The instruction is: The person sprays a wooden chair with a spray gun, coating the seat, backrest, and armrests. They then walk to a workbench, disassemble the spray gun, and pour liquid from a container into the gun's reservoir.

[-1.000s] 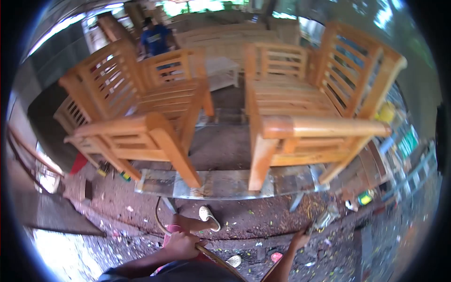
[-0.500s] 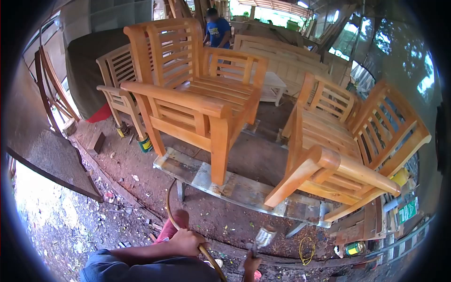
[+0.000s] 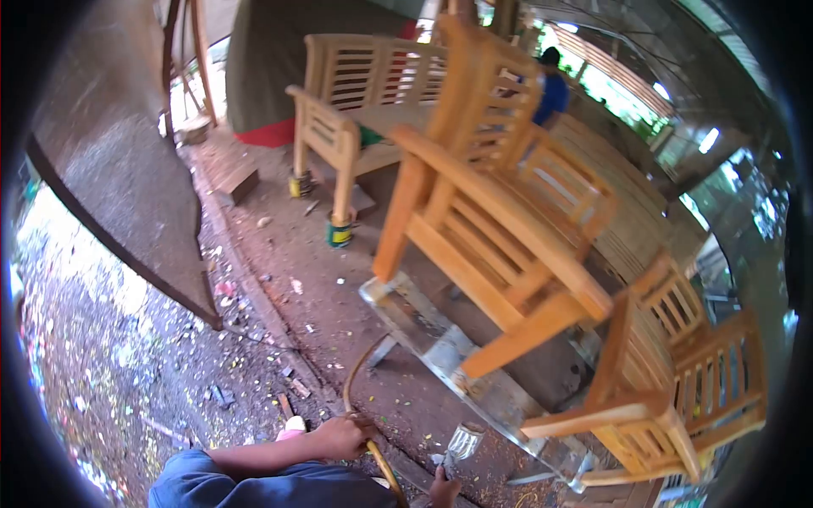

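My left hand is closed around a yellowish-brown hose, which curves up toward the bench and runs down past the bottom edge. My right hand, low in the head view, grips what looks like a spray gun with a silvery, partly clear cup; its lower part is hidden by the fingers. Beyond my hands, a glossy orange-brown wooden armchair stands on a low, paint-stained bench. A second wooden armchair rests at the bench's right end.
A paler wooden bench seat stands behind, its legs on cans. A dark sheet panel hangs at left. A wood block lies on the dirt floor. A person in a blue shirt is at the back.
The view has swung left and tilted, so the chairs and bench appear farther right. Both hands keep their hold on the hose and the spray gun.
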Tool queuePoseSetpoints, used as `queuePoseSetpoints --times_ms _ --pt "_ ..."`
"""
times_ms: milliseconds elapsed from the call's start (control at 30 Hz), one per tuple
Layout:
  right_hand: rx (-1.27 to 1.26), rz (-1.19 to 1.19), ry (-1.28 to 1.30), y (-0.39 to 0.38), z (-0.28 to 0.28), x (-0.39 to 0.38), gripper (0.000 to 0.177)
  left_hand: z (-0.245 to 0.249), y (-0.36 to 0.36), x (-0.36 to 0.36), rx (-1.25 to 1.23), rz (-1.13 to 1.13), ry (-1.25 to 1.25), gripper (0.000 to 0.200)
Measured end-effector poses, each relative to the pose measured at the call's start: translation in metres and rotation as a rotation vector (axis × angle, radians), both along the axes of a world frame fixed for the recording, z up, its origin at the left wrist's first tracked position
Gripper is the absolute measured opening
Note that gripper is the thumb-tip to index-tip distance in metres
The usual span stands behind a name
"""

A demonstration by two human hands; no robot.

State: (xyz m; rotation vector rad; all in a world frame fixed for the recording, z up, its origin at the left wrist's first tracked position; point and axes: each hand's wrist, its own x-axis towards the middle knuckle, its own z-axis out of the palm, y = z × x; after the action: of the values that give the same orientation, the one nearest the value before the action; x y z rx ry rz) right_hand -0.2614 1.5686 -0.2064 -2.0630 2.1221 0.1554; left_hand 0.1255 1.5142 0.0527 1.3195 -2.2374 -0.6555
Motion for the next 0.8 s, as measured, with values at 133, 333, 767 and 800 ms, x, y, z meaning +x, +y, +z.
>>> queuePoseSetpoints --times_ms 133,333,767,800 --pt "-0.223 -0.458 -0.713 -0.064 0.117 0.129 0.037 -0.022 -0.002 0.078 -0.007 0.028 0.007 0.024" --pt "0.008 -0.535 -0.887 -0.121 0.198 0.241 0.039 -0.009 -0.033 0.175 -0.086 0.011 -0.028 0.019" --pt "0.055 0.328 -0.928 -0.249 0.296 0.411 0.033 0.018 -0.131 0.277 -0.159 0.433 0.383 0.013" --pt "0.036 0.342 -0.995 -0.266 0.293 0.422 0.034 0.022 -0.147 0.287 -0.167 0.486 0.396 0.013"
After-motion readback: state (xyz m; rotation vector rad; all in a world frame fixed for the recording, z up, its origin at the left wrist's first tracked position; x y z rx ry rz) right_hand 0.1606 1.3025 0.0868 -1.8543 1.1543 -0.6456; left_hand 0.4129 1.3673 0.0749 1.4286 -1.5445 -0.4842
